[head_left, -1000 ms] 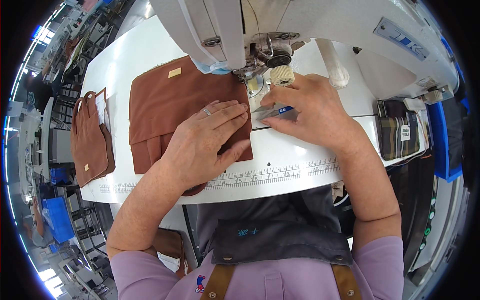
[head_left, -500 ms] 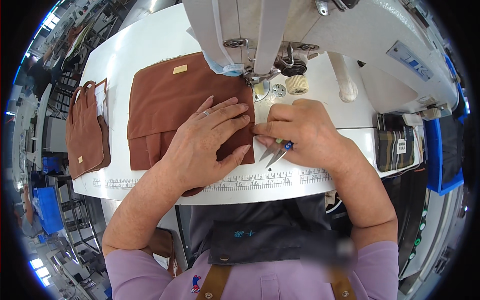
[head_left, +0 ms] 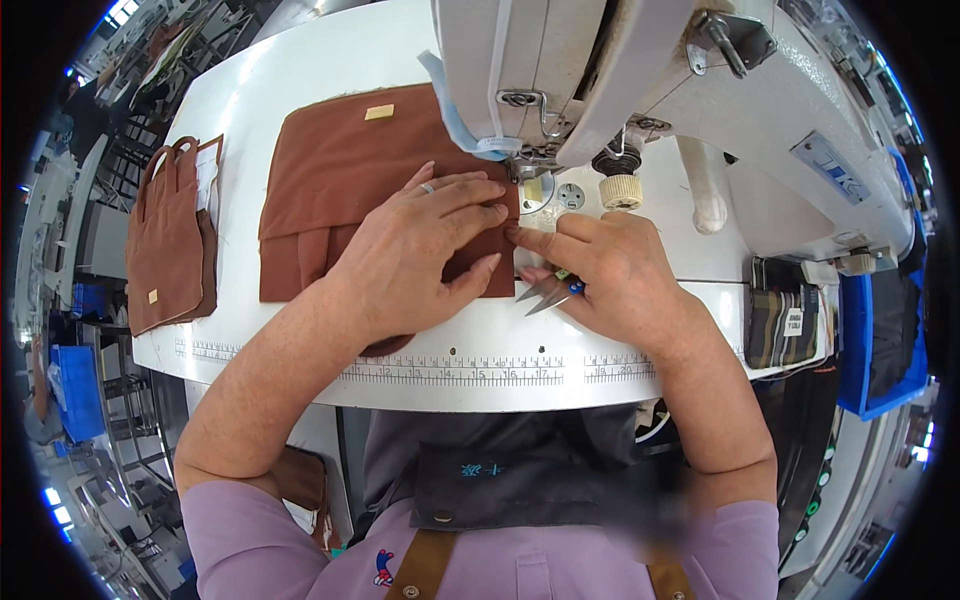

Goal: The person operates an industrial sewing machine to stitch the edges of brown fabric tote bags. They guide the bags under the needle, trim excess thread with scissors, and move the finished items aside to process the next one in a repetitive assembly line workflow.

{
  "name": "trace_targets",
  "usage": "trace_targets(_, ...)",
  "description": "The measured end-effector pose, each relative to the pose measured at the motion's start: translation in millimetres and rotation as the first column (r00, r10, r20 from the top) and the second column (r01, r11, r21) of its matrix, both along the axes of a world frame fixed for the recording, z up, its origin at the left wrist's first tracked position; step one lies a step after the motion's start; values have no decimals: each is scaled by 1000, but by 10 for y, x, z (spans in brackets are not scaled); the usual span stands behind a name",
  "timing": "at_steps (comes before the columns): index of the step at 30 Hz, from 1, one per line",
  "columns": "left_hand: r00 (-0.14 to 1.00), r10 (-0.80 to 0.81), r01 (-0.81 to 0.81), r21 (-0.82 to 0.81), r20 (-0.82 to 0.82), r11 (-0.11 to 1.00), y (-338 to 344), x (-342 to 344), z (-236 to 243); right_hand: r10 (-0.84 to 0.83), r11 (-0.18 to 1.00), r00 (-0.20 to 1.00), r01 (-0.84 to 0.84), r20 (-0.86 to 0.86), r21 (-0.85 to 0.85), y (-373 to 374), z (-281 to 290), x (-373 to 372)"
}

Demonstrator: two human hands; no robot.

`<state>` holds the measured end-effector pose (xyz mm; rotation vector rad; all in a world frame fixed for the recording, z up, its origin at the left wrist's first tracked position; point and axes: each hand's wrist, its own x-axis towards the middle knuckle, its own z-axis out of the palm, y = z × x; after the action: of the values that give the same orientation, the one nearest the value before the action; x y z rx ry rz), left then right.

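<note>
A brown fabric panel (head_left: 340,150) with a small gold label lies flat, its right edge under the presser foot (head_left: 530,165) of a white sewing machine (head_left: 760,110). My left hand (head_left: 425,245) rests on the panel with fingers stretched out and a ring on one of them. My right hand (head_left: 610,265) is at the panel's right edge, index fingertip touching it. Thread snips (head_left: 550,295) are held in that hand, blades pointing left out of the curled fingers. A folded flap shows at the panel's lower left; my left hand and forearm hide part of it.
To the left lies a brown bag piece (head_left: 172,245) with handles. A printed ruler strip (head_left: 460,371) runs along the front edge of the white table (head_left: 300,70). At right are a striped fabric pouch (head_left: 780,320) and a blue bin (head_left: 880,400). A light blue strip (head_left: 450,100) hangs beside the machine head.
The brown panel has slid away from me along the machine, its near edge now farther from the ruler. Both hands have moved with it. The whole view has shifted slightly.
</note>
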<state>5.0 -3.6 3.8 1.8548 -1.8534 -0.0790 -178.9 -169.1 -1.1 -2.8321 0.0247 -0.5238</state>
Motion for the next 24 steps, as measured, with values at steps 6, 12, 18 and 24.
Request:
trace_targets(6,996,48,-45,-32,76,998,-104,39,1,-14,999,1000,15,12,-30,-20,-14,19)
trace_targets(12,966,-53,54,1,254,999,-273,106,134,8,999,1000,-8,-2,-50,-9,-8,21)
trace_targets(18,953,-44,35,37,300,999,-312,106,127,-14,1000,1000,14,22,-25,-13,20,69)
trace_targets(24,953,-29,43,-41,302,998,-320,110,50,-24,999,999,25,39,-22,-17,26,69)
